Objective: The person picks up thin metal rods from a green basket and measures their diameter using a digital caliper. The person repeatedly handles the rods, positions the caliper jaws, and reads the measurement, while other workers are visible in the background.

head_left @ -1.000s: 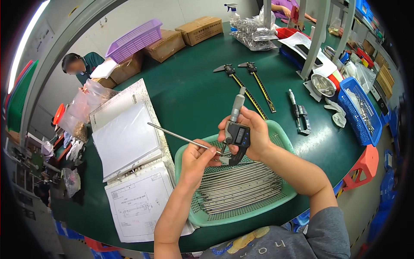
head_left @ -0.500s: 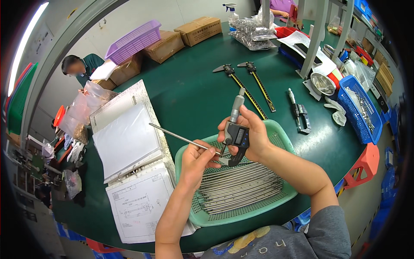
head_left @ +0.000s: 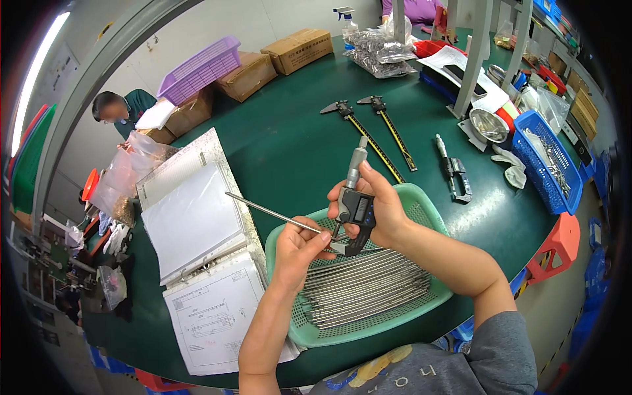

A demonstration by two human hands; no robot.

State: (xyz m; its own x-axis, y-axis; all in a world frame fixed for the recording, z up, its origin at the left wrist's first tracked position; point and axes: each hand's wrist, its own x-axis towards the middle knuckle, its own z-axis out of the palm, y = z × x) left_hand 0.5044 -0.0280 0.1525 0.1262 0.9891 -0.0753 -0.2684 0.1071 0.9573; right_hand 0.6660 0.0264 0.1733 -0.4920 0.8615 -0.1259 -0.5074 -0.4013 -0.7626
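Rod [head_left: 263, 210], thin, stiff and slippery, is pinched near one end by left hand [head_left: 299, 247]; micrometer [head_left: 354, 207] is clasped by right hand [head_left: 382, 210].

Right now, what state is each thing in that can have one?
Left hand: closed on the thin metal rod.
Right hand: gripping the digital micrometer, held upright over the tray.
Green tray: loaded with metal rods lying flat.
Ring binder: open.
Two calipers: lying flat, unused.
Cardboard boxes: closed.
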